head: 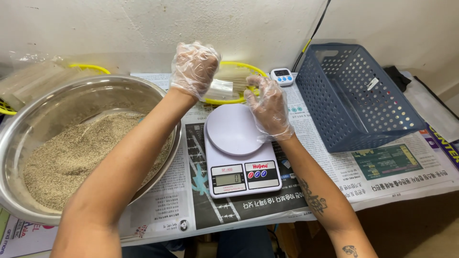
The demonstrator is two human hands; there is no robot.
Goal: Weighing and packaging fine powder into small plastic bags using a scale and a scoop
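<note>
Newspaper covers the worktop (406,179), with the white kitchen scale (239,153) as my landmark. Both my gloved hands sit just behind its platter, pinching a small clear plastic bag (224,88) between them — left hand (193,69) curled on the bag's left end, right hand (268,107) nearer the scale, fingers loosely bent. Bag's long axis runs left-right. Steel bowl of grain (71,153) sits left of the scale.

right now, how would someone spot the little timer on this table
Start at the blue basket on the right of the table and go to its upper left corner. The timer lies there on the newspaper, by the wall. It is the only small white gadget with blue buttons, far smaller than the scale.
</note>
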